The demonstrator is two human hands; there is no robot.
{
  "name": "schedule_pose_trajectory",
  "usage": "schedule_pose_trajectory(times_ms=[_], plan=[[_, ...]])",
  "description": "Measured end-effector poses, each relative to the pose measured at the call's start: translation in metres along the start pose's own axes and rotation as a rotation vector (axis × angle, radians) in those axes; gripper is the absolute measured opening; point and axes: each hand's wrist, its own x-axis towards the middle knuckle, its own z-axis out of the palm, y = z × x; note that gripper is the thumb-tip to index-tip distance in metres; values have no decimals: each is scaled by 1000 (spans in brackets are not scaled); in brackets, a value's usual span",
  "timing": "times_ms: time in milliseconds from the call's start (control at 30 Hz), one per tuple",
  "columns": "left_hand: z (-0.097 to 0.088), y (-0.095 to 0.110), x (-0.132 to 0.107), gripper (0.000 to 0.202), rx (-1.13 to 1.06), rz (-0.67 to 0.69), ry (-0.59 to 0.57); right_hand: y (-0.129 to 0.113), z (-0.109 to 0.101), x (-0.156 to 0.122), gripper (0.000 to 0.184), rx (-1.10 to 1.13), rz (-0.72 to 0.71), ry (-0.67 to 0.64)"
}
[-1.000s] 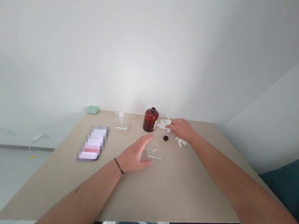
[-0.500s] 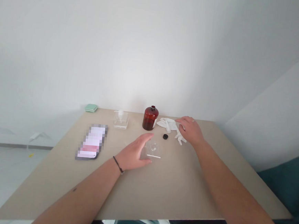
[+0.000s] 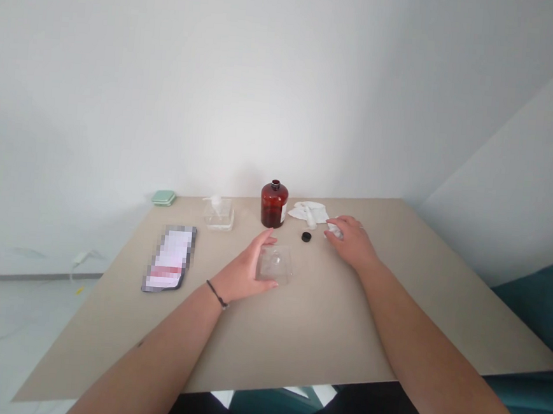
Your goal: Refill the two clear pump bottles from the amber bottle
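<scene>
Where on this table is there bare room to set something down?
Bare tabletop lies nearest the person, below the left hand, and right of the right hand. Crowded: amber bottle, black cap, clear container.

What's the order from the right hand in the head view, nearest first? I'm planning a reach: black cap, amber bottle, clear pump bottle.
From the right hand:
1. Black cap, just left of the hand.
2. Amber bottle, farther left, toward the far edge.
3. Clear pump bottle, farthest left, beyond the amber bottle.

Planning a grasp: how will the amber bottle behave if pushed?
The amber glass bottle stands tall, so a push high up could tip it. Being glass, it is probably heavy for its size and fragile.
</scene>
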Motion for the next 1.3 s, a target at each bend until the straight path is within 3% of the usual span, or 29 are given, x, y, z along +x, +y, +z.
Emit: schedule_pose_trajectory(times_ms=[333, 500, 600, 700, 800, 900, 1100, 1300], plan=[[0, -4, 1, 115, 1, -52, -19, -10, -6, 0, 35, 60, -6, 90], [2, -7, 1, 122, -64, -71, -36, -40, -2, 13, 36, 309, -41, 189], [1, -9, 2, 122, -96, -51, -18, -70, 11, 29, 50, 596, -18, 163], [-1, -12, 2, 106, -70, -48, 18, -101, 26, 45, 74, 814, 53, 69], [-3, -12, 0, 86, -35, -115, 37, -120, 41, 55, 95, 898, 88, 15], [-4, -11, 0, 77, -23, -173, 40, -127, 54, 60, 103, 917, 107, 17], [-3, -3, 2, 73, -69, -132, 67, -127, 64, 59, 82, 871, 169, 117], [-6, -5, 1, 68, -118, -74, 193, -129, 48, 58, 76, 910, 184, 170]])
